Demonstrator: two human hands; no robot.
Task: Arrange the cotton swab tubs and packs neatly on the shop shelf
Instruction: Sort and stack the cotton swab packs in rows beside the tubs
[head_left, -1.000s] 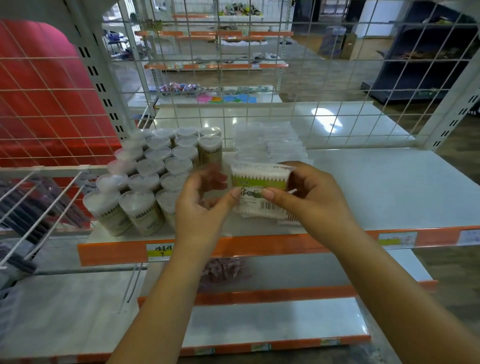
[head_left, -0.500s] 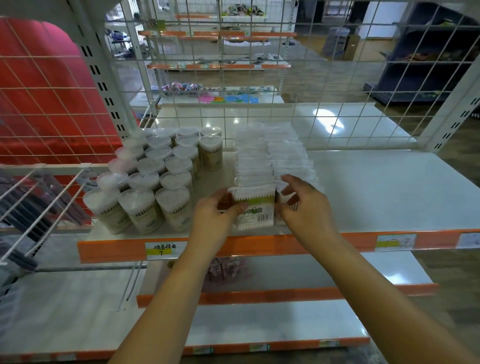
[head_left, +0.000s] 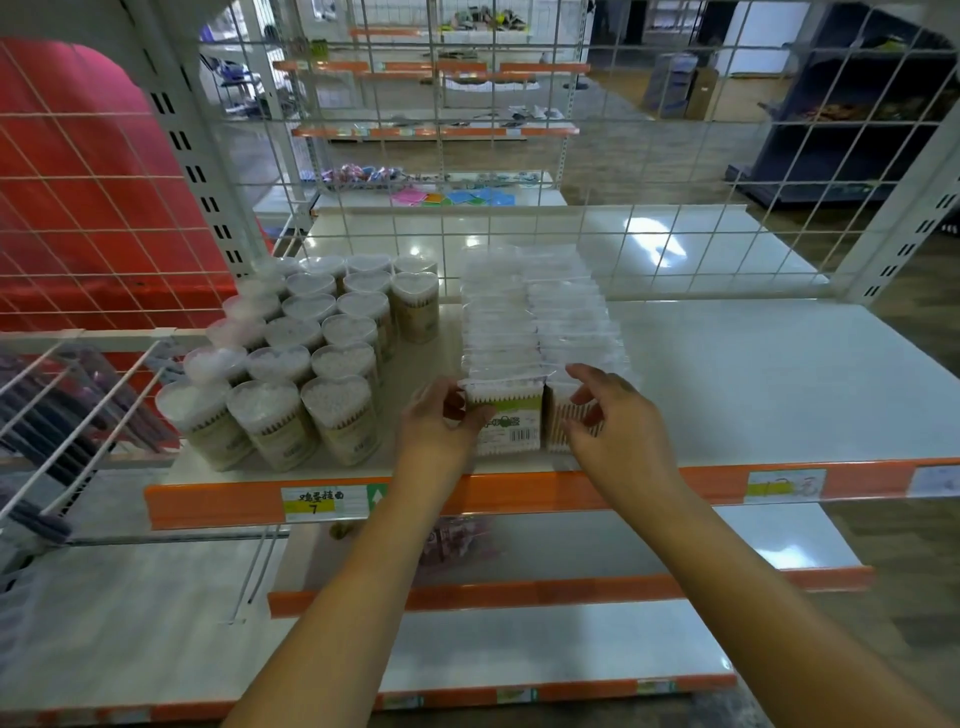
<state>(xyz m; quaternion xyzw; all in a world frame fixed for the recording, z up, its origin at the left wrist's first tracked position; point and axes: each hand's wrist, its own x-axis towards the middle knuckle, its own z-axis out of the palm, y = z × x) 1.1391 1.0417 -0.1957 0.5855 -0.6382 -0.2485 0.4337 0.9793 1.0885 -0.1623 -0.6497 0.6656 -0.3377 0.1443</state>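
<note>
Head view: white shelf (head_left: 727, 374) fronts a wire grid; left hand (head_left: 441, 421) pinches front pack (head_left: 506, 423), right hand (head_left: 605, 415) loosely open.

On the white shelf (head_left: 753, 384), heart-lidded tubs (head_left: 291, 364) stand packed in rows at the left. Right of them run two rows of clear packs (head_left: 535, 317), near to far. The left hand (head_left: 441, 423) touches the left side of the nearest green-labelled pack (head_left: 506, 423). The right hand (head_left: 610, 415), fingers curled, rests against the near pack of the right row (head_left: 558, 421), possibly pinching it; blur hides the grip. An orange price rail (head_left: 571, 491) edges the shelf.
</note>
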